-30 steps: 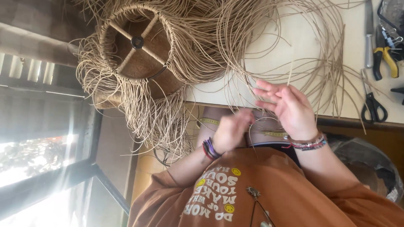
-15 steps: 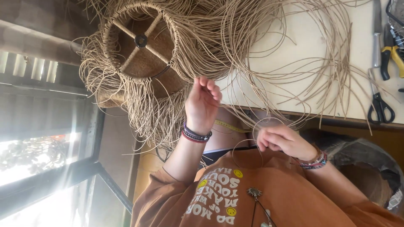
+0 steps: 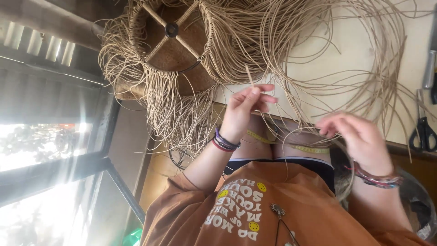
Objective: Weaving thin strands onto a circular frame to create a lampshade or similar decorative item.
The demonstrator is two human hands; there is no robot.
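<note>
My left hand (image 3: 248,111) is raised at the table's edge, its thumb and fingers pinched on a thin tan rattan strand (image 3: 249,76) whose cut end sticks up above the fingertips. My right hand (image 3: 357,136) is lower, over my lap, fingers curled around a looping strand (image 3: 314,132) that arcs across my thighs. A round woven rattan frame (image 3: 173,41) with crossed spokes and a long loose fringe lies on the pale table (image 3: 364,54), up and left of my left hand. A tangle of loose strands (image 3: 318,41) spreads across the table.
A yellow measuring tape (image 3: 296,146) lies over my thighs. Black-handled scissors (image 3: 423,133) and a grey-handled tool (image 3: 430,68) lie at the table's right edge. A bright window with a dark frame (image 3: 54,150) fills the left side.
My hands have parted. The left rose from my lap to the table's edge and pinched a strand. The right dropped toward my lap and moved right with a looping strand.
</note>
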